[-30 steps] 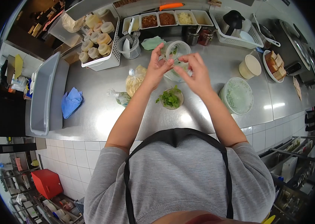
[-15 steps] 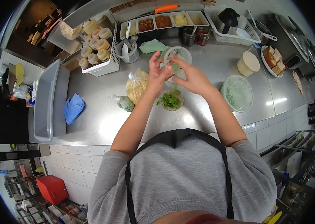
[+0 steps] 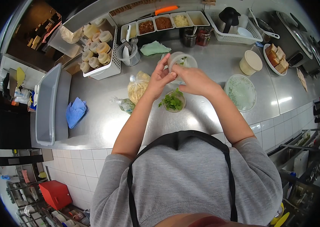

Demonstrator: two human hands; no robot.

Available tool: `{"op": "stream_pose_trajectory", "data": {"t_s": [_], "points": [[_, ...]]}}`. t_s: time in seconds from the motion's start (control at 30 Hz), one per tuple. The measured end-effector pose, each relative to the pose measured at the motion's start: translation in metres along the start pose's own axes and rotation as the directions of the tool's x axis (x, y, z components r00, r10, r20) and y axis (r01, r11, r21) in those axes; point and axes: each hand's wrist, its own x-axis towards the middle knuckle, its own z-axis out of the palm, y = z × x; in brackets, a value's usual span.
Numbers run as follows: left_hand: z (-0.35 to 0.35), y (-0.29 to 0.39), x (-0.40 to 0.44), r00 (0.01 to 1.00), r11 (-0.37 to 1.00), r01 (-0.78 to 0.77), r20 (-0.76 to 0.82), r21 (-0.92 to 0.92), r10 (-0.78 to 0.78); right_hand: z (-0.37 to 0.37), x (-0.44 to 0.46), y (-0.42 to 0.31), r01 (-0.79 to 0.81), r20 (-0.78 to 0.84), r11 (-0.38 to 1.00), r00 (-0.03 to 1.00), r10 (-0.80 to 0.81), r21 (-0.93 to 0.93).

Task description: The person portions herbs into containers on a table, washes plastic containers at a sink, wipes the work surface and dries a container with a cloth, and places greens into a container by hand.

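Observation:
My left hand (image 3: 160, 80) grips the left side of a clear round plastic tub (image 3: 188, 60), tilted above the steel counter, with a little green showing inside. At the tub's mouth is my right hand (image 3: 197, 80), its fingers bunched together and reaching in. Its fingertips are partly hidden, and what they pinch cannot be made out. Below both hands stands a small round bowl of green herb leaves (image 3: 173, 101). Left of my left wrist are a plastic bag of pale yellow shreds (image 3: 138, 87) and a smaller bag with green contents (image 3: 125, 104).
A large round tub with green bits (image 3: 240, 93) and a cream tub (image 3: 251, 62) stand on the right. Left are a grey bin (image 3: 64, 109), a blue cloth (image 3: 76, 112) and a basket of squeeze bottles (image 3: 109, 72). Several topping trays (image 3: 163, 22) line the back.
My right hand's spread fingers have drawn together and moved down into the tub. The tub has shifted slightly right and tilted. My left hand still holds its side.

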Motion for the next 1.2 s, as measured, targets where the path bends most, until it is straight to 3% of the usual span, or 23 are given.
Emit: {"op": "stream_pose_trajectory", "data": {"t_s": [0.13,0.17,0.23,0.27,0.47,0.53,0.57,0.63,0.77,0.83,0.87,0.93,0.97,1.0,1.07,1.13,1.2], "points": [[0.001,0.0,-0.007,0.998,0.999,0.032,0.046,0.022,-0.033,-0.008,-0.006,0.003,0.021,0.147,1.0,0.989,-0.023,0.013],[0.003,0.001,-0.007,0.999,0.999,0.03,-0.012,0.036,-0.029,-0.01,-0.007,0.003,0.02,0.144,1.0,0.989,-0.022,0.014],[0.006,0.003,-0.005,0.997,0.999,0.026,-0.068,0.046,-0.023,-0.014,-0.01,0.003,0.044,-0.121,0.999,0.992,-0.041,0.027],[0.007,0.004,-0.004,0.999,0.999,0.011,-0.05,0.054,-0.008,-0.013,-0.01,0.004,0.042,-0.121,0.999,0.992,-0.039,0.027],[0.007,0.001,-0.007,0.998,0.999,0.034,-0.059,0.033,-0.032,-0.004,-0.011,0.006,0.034,0.095,0.999,0.995,-0.031,-0.029],[0.005,-0.002,-0.007,0.996,0.999,0.043,-0.078,0.03,-0.04,-0.006,-0.015,0.008,0.059,-0.1,0.998,0.993,-0.063,-0.034],[0.004,-0.004,-0.007,0.997,0.998,0.022,-0.079,0.058,-0.018,-0.007,-0.014,0.009,0.062,-0.098,0.998,0.993,-0.065,-0.033],[0.005,-0.005,-0.007,0.997,0.996,0.007,-0.075,0.084,-0.001,-0.011,-0.012,0.012,-0.05,-0.008,0.993,0.999,0.049,-0.111],[0.005,-0.012,-0.006,0.998,0.997,-0.03,-0.054,0.075,0.034,-0.006,-0.013,0.009,-0.037,0.034,0.984,0.998,0.044,-0.173],[0.006,-0.013,-0.01,0.997,0.993,-0.063,-0.033,0.1,0.067,-0.001,-0.014,0.004,-0.191,0.176,0.954,0.956,0.235,-0.232],[0.006,-0.012,-0.012,0.998,0.999,-0.02,-0.051,0.047,0.023,-0.001,-0.015,0.0,-0.191,0.176,0.954,0.956,0.234,-0.232],[0.002,-0.01,-0.011,0.998,1.0,0.019,-0.065,-0.006,-0.019,-0.006,-0.015,-0.009,-0.02,-0.061,1.0,0.998,0.019,-0.023],[-0.004,-0.01,-0.01,0.996,0.994,0.089,-0.014,-0.069,-0.09,-0.006,-0.014,-0.011,-0.022,-0.06,1.0,0.998,0.021,-0.022],[-0.008,-0.01,-0.011,0.987,0.979,0.162,0.042,-0.127,-0.158,-0.005,-0.012,-0.012,0.01,0.0,1.0,1.0,-0.01,0.015],[-0.012,-0.01,-0.01,0.99,0.977,0.137,0.057,-0.163,-0.129,-0.006,-0.011,-0.013,0.041,0.054,0.998,0.998,-0.044,0.055],[-0.016,-0.01,-0.011,0.993,0.973,0.109,0.068,-0.205,-0.097,-0.009,-0.012,-0.014,0.055,0.3,0.997,0.953,-0.034,-0.06],[-0.02,-0.01,-0.01,1.0,0.989,0.027,-0.004,-0.143,-0.028,-0.013,-0.017,-0.018,0.036,0.227,0.999,0.973,-0.036,0.003]]}}
